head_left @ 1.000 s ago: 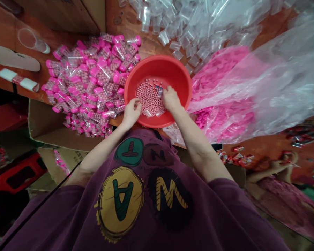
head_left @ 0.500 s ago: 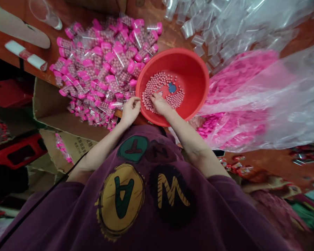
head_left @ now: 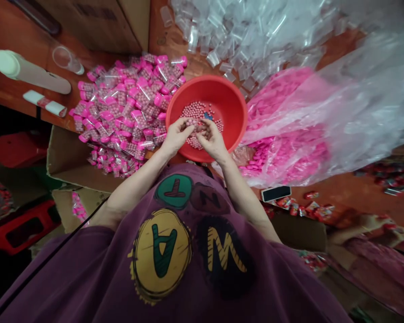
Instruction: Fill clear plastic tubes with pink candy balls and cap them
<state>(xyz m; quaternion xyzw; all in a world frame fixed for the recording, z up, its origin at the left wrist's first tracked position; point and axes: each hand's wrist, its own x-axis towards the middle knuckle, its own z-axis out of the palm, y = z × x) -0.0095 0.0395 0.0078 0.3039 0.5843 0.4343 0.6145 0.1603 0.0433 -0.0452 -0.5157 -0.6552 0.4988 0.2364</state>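
Both my hands meet over a red plastic basin [head_left: 234, 112]. Pink beads [head_left: 193, 110] lie on its bottom, around a blue printed mark. My left hand [head_left: 175, 138] pinches what looks like a small clear container [head_left: 191, 122] with pink beads in it, though the fingers partly cover it. Close beside it, my right hand [head_left: 213, 141] has its fingers curled around a few pink beads, near the container's end. To the left of the basin is a heap of filled clear jars [head_left: 124, 107] with bright pink caps.
Empty clear containers [head_left: 235, 38] are piled behind the basin. Pink caps [head_left: 289, 134] fill a clear plastic bag on the right, near a phone [head_left: 276, 193]. A cardboard box [head_left: 77, 154] stands below the jar heap. At far right a co-worker's arm [head_left: 355, 229] shows.
My left hand has moved from the basin's left rim to over the beads. My right hand has lifted from the beads to meet it. The whole view has shifted slightly.
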